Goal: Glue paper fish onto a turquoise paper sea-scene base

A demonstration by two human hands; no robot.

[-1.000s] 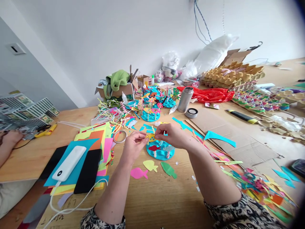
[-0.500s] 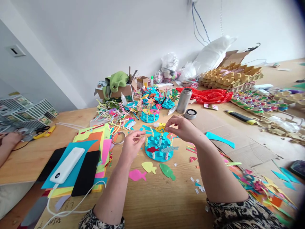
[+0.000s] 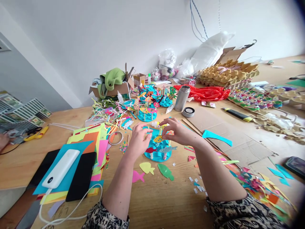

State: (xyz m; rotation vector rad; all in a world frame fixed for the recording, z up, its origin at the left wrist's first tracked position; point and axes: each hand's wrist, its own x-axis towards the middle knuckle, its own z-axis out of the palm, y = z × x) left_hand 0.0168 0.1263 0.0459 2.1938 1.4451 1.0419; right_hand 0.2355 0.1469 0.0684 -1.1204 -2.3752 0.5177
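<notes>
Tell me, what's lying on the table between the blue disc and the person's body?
In the head view, three loose paper fish: a pink fish, a yellow fish and a green fish, below the blue disc. Otherwise bare table.

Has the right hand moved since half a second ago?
Yes. The right hand with the yellow fish has dropped toward the blue disc, now hovering just over it.

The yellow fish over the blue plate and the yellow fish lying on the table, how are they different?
The yellow fish over the blue plate bears dark markings and sits raised between the left hand and right hand. The yellow fish on the table is plain, paler and lies flat, untouched. Both are paper fish shapes.
</notes>
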